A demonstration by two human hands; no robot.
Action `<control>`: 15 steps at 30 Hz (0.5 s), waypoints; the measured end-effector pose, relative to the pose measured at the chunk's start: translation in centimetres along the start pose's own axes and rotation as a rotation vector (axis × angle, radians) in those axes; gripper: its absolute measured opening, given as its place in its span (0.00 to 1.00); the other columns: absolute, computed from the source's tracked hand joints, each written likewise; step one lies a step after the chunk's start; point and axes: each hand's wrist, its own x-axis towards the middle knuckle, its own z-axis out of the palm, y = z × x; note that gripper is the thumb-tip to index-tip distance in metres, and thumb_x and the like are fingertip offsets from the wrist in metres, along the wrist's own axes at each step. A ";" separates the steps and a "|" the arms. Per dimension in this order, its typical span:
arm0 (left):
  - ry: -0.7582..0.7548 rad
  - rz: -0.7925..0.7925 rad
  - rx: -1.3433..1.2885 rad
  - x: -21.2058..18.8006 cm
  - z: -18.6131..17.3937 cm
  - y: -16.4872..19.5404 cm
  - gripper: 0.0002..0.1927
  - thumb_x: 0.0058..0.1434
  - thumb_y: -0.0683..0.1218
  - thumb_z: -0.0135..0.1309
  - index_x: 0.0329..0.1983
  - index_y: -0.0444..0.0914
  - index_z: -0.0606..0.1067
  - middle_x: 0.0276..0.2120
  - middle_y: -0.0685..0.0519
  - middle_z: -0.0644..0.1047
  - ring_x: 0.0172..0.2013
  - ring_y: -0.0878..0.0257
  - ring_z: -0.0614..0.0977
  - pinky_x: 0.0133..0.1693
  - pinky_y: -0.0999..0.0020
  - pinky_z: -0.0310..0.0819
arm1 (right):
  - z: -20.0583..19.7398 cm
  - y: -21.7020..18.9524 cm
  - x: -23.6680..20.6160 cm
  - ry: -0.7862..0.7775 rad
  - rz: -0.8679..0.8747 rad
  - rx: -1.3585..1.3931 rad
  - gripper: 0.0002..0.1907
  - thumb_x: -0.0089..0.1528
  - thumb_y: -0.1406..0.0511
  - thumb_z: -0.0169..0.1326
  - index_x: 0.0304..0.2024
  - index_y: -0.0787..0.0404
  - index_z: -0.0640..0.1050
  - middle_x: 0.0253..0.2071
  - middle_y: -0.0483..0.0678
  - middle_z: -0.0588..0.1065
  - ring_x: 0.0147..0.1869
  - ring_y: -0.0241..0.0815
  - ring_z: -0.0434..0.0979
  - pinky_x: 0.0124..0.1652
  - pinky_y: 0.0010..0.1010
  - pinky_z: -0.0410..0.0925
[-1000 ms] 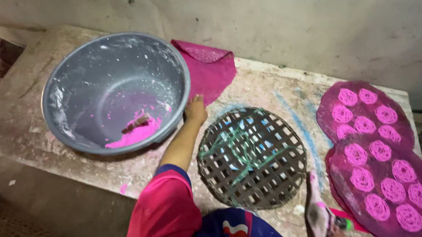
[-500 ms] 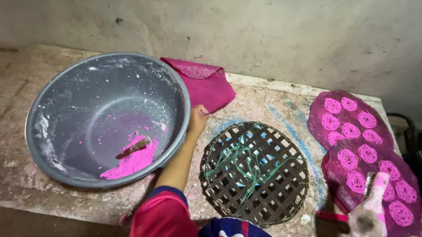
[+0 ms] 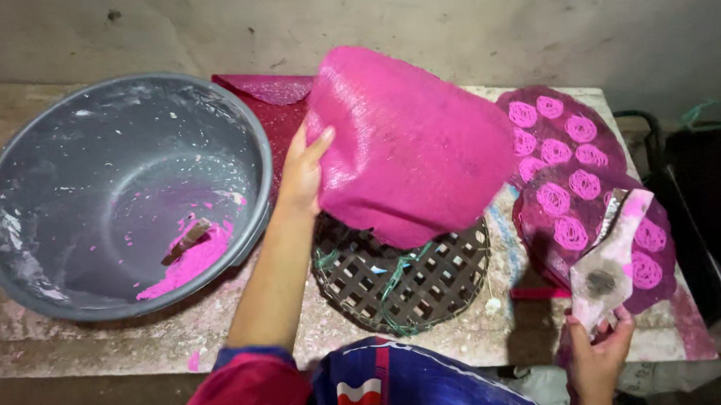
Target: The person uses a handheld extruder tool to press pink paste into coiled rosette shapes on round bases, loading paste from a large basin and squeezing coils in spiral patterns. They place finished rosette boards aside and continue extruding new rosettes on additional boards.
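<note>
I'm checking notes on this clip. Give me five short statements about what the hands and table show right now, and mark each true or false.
1. The left hand holds up a pink woven sheet over the round lattice tray. True.
2. The grey basin is full to the brim with pink paste. False: only a small patch lies at its bottom.
3. The right hand holds a paste-smeared cone-shaped bag. True.
4. The pink coils lie inside the basin. False: they sit on dark round trays at the right of the table.
5. Both hands grip the basin rim. False: neither touches it.
</note>
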 end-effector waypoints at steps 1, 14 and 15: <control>0.062 -0.067 -0.046 -0.9 -1.0 -0.8 0.31 0.67 0.40 0.53 0.73 0.32 0.62 0.63 0.43 0.73 0.60 0.52 0.76 0.61 0.55 0.72 | 0.1 -0.1 -0.1 0.007 0.052 0.076 0.36 0.64 0.74 0.57 0.71 0.61 0.58 0.52 0.52 0.72 0.43 0.35 0.73 0.38 0.24 0.67; 0.286 -0.298 1.200 -10.4 -6.9 -10.4 0.29 0.67 0.42 0.48 0.72 0.44 0.63 0.59 0.43 0.76 0.58 0.49 0.78 0.57 0.59 0.69 | 1.5 -1.3 -1.7 -0.070 0.066 0.089 0.36 0.64 0.76 0.56 0.71 0.61 0.58 0.53 0.50 0.73 0.46 0.35 0.75 0.39 0.23 0.69; 0.272 -0.238 1.199 -10.4 -6.8 -9.6 0.30 0.66 0.42 0.50 0.73 0.43 0.63 0.60 0.42 0.76 0.59 0.48 0.77 0.59 0.59 0.69 | 1.9 -1.7 -2.0 -0.086 0.045 0.087 0.36 0.64 0.76 0.56 0.71 0.61 0.58 0.54 0.50 0.73 0.48 0.35 0.76 0.42 0.23 0.70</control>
